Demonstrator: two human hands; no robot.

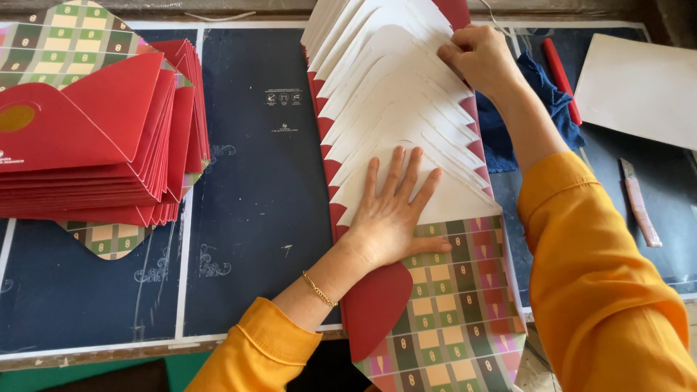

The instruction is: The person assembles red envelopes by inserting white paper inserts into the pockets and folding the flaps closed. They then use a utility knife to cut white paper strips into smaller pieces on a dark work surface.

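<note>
A fanned row of unfolded envelopes (396,94), white inside with red edges, runs from the near edge to the far edge of the dark table (254,189). The nearest one shows a chequered green, pink and cream lining (457,305). My left hand (392,210) lies flat, fingers spread, on the near end of the row. My right hand (479,58) pinches the flap edges at the far end of the fan.
A stack of folded red envelopes (94,145) sits at the left on a patterned sheet. At the right lie a blue cloth (534,109), a red pen-like stick (560,69), a white sheet (639,87) and a small knife (639,199).
</note>
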